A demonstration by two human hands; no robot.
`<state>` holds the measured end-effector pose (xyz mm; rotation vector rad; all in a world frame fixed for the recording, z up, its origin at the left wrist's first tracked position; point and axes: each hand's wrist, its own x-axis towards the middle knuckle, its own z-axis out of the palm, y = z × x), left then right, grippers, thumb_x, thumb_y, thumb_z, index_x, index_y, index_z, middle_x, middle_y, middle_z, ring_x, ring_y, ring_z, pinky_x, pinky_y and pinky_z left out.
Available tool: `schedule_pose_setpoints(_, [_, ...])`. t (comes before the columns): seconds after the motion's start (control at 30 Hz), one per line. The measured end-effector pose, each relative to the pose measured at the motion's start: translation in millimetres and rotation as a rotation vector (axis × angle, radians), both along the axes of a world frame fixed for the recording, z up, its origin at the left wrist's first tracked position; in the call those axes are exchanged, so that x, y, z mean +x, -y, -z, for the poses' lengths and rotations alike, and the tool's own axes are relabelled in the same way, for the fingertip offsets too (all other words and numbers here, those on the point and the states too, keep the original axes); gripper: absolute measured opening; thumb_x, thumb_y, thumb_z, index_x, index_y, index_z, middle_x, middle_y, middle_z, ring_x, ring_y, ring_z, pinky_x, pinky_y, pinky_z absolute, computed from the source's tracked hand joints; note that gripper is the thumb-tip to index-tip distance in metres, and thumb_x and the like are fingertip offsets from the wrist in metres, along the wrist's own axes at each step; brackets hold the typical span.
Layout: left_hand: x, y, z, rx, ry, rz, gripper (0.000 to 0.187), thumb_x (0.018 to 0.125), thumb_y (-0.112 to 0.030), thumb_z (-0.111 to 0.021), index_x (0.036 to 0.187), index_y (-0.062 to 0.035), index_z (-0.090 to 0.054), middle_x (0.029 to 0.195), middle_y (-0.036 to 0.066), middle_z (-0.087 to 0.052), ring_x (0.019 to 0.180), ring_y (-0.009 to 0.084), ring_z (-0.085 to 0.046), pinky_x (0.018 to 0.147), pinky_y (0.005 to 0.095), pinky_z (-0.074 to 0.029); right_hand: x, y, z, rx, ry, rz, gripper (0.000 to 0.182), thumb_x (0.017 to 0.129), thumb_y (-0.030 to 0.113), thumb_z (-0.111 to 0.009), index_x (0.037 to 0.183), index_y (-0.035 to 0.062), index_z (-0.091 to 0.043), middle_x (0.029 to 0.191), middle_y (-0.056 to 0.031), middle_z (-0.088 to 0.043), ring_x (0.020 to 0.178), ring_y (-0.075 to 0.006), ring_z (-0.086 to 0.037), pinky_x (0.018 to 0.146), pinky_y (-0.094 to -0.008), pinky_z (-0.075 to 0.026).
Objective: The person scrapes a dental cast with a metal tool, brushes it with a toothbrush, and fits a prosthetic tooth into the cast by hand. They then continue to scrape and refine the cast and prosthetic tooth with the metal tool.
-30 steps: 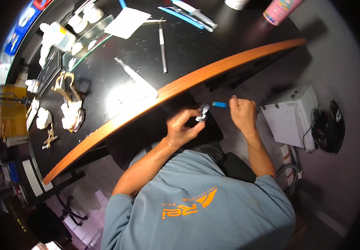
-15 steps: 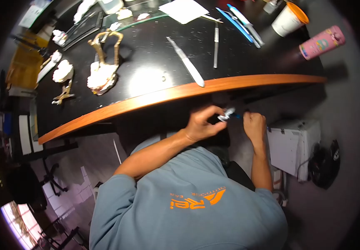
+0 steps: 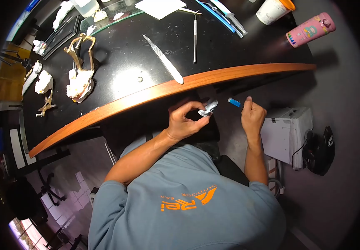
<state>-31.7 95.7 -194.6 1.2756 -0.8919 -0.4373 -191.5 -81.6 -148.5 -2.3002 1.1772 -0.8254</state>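
Below the table edge, my left hand (image 3: 186, 118) pinches a small whitish-grey piece (image 3: 208, 108) between thumb and fingers. To its right, my right hand (image 3: 253, 116) is closed on a small blue tool (image 3: 234, 102), whose pale tip points toward the piece. A gap separates the tool from the piece. A scalpel-like knife (image 3: 163, 60) lies on the black tabletop with its handle end on the wooden edge. Beyond it rests a thin metal instrument (image 3: 195, 39). A brass frame with a plaster model (image 3: 80, 85) stands at the left.
The table's wooden rim (image 3: 146, 94) curves above my hands. On the table are a paper cup (image 3: 269, 11), a pink can (image 3: 311, 30), blue pens (image 3: 217, 16), a white sheet (image 3: 159, 7) and another plaster model (image 3: 44, 82). A white box (image 3: 284, 131) stands right of my right arm.
The view has shifted, so the table things appear further left and higher. The blue tool now shows more clearly, further from the whitish piece. Both hands keep their hold.
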Motion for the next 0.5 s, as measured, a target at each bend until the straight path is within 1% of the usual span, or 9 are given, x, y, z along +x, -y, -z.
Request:
schedule_pose_setpoints(0.07, [-1.0,1.6,-0.8,-0.059,0.031,-0.005,0.026,0.081,0.003,-0.087,0.097,0.0031,-0.067,0.095,0.011,-0.075,0.1,0.0196,-0.076,0.089,0.0331,-0.061,-4.4,0.7,-4.4,0.004,0.049,-0.029,0.05,0.102,0.017,-0.061,0.058,-0.003,-0.054,0.052,-0.0216,-0.049,0.043,-0.0387,-0.052,0.048,-0.0466,-0.035])
schedule_pose_setpoints(0.1, [-1.2,2.9,-2.3,-0.091,0.047,-0.008,0.026,0.081,0.003,-0.087,0.098,0.0031,-0.067,0.095,0.011,-0.075,0.1,0.0203,-0.076,0.089,0.0339,-0.061,-3.0,-3.1,-8.8,0.001,0.06,-0.061,0.049,0.102,0.016,-0.062,0.057,-0.0023,-0.053,0.052,-0.0205,-0.049,0.041,-0.0372,-0.05,0.047,-0.046,-0.035])
schedule_pose_setpoints(0.23, [5.5,1.8,-9.0,-0.142,0.211,0.027,0.024,0.081,0.002,-0.087,0.096,0.0029,-0.068,0.094,0.011,-0.075,0.101,0.0209,-0.076,0.092,0.0357,-0.062,4.7,-15.6,-16.8,-0.024,0.012,-0.188,0.049,0.101,0.014,-0.063,0.056,-0.0016,-0.052,0.05,-0.0187,-0.049,0.041,-0.0337,-0.051,0.047,-0.0443,-0.036])
schedule_pose_setpoints(0.3, [7.9,-0.1,-15.6,-0.15,0.299,0.035,0.024,0.08,0.001,-0.088,0.095,0.0027,-0.069,0.094,0.011,-0.075,0.101,0.0212,-0.077,0.094,0.0365,-0.062,6.6,-16.1,-14.5,-0.014,-0.019,-0.174,0.049,0.102,0.015,-0.062,0.056,-0.0016,-0.053,0.051,-0.0192,-0.05,0.042,-0.0356,-0.052,0.048,-0.0454,-0.037])
schedule_pose_setpoints(0.43, [5.9,-0.6,-8.5,-0.135,0.18,0.025,0.024,0.079,0.001,-0.088,0.096,0.0028,-0.071,0.098,0.013,-0.076,0.102,0.0216,-0.076,0.094,0.0353,-0.061,6.3,-17.5,-20.4,-0.022,-0.102,-0.098,0.048,0.103,0.019,-0.06,0.06,-0.0014,-0.058,0.053,-0.0204,-0.052,0.048,-0.0406,-0.055,0.05,-0.048,-0.04])
schedule_pose_setpoints(0.47, [6.2,-1.7,-11.3,-0.137,0.146,0.022,0.025,0.079,0.001,-0.088,0.097,0.003,-0.071,0.099,0.013,-0.077,0.102,0.0218,-0.076,0.094,0.0351,-0.061,1.9,-14.0,-17.8,-0.006,-0.162,-0.106,0.048,0.105,0.023,-0.058,0.064,-0.0011,-0.062,0.055,-0.0216,-0.054,0.051,-0.0447,-0.054,0.052,-0.0482,-0.042])
schedule_pose_setpoints(0.5, [4.8,-2.9,-14.2,-0.135,0.08,0.033,0.026,0.078,0.002,-0.088,0.098,0.0034,-0.071,0.101,0.015,-0.077,0.103,0.0213,-0.076,0.094,0.0347,-0.061,-2.8,-9.9,-17.3,0.058,-0.146,-0.114,0.05,0.106,0.024,-0.057,0.064,-0.0014,-0.062,0.055,-0.0206,-0.054,0.049,-0.0413,-0.054,0.052,-0.0468,-0.042])
